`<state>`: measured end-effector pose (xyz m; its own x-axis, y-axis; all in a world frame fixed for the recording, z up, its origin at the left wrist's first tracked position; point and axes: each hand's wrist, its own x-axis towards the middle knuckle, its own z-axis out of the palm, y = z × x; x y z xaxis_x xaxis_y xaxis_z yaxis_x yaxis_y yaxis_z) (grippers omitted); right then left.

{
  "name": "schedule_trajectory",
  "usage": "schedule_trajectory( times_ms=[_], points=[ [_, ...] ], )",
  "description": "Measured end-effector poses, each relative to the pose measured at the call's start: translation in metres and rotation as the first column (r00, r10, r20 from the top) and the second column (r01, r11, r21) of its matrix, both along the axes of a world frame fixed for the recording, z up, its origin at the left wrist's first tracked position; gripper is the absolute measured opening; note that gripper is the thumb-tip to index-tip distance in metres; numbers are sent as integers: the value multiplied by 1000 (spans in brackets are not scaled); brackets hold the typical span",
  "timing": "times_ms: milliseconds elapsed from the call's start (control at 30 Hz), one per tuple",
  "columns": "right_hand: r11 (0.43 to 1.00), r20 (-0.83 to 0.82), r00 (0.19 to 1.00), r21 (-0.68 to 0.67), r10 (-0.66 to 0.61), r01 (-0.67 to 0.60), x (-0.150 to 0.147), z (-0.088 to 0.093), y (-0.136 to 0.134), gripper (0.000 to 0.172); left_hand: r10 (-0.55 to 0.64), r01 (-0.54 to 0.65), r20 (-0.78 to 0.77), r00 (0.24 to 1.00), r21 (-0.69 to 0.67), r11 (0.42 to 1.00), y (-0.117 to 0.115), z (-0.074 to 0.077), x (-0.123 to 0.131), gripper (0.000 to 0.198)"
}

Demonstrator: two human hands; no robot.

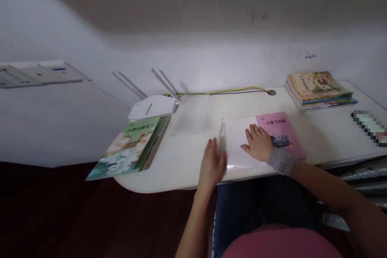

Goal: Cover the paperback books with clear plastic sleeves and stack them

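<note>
A pink book (pixel 284 129) lies near the desk's front edge, with a white, glossy cover flap (pixel 237 145) spread to its left. It may be a plastic book cover; I cannot tell. My right hand (pixel 260 143), a grey band on its wrist, rests flat on the flap where it meets the book, fingers stretched. At the flap's left edge stands my left hand (pixel 212 163), its fingers extended upward and its thumb side close to the edge. Slight blur hides whether the thumb touches it.
A white router (pixel 152 107) with antennas stands behind a green-covered stack of books (pixel 130 145) that overhangs the desk's left edge. Another book stack (pixel 319 88) sits back right, near a phone (pixel 370 127). A clear sheet (pixel 193 115) lies mid-desk; a yellow cable (pixel 229 90) runs along the wall.
</note>
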<state>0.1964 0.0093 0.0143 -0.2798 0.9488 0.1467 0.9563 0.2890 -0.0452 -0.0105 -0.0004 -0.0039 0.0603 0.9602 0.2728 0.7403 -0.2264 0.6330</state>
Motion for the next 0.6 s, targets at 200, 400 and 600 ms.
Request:
schedule_trajectory(
  times_ms=[200,400,600],
  points=[
    [980,-101,975,60,198,-192,-7,-11,-70,78,107,-96,128,986,-83,992,-3,7,-5,50],
    [960,-208,937,78,281,-271,6,-14,-77,93,161,-45,550,819,-219,975,-5,30,-12,41],
    [914,-279,871,129,405,-384,26,-6,-65,52,67,108,827,558,-152,983,-43,74,16,24]
  ],
)
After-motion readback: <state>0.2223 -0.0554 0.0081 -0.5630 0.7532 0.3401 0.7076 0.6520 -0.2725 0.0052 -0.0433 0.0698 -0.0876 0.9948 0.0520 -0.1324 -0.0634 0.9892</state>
